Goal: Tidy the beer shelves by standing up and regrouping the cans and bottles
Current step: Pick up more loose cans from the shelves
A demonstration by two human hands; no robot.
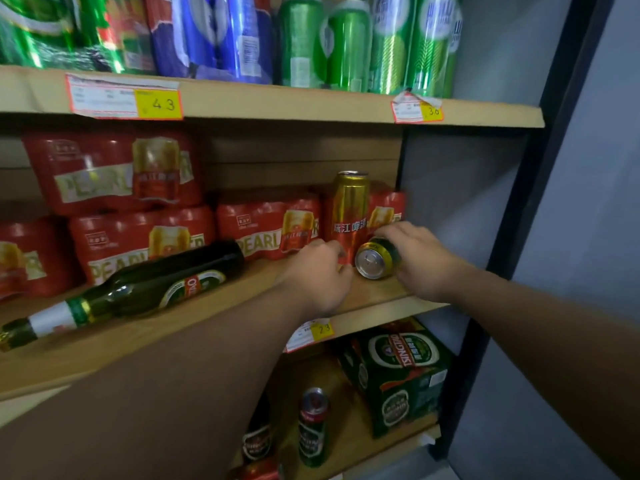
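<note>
Right hand (420, 259) grips the toppled can (374, 260), hiding its label.

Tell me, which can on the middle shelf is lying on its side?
The short gold-and-green can under the right hand, silver top facing us; the tall red-and-gold can beside it stands upright.

One head-worn wide-angle view, close before the middle shelf (377, 294), facing forward and slightly down.

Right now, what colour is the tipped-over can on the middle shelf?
Can: dark green, gold bands, silver end; head view.
</note>
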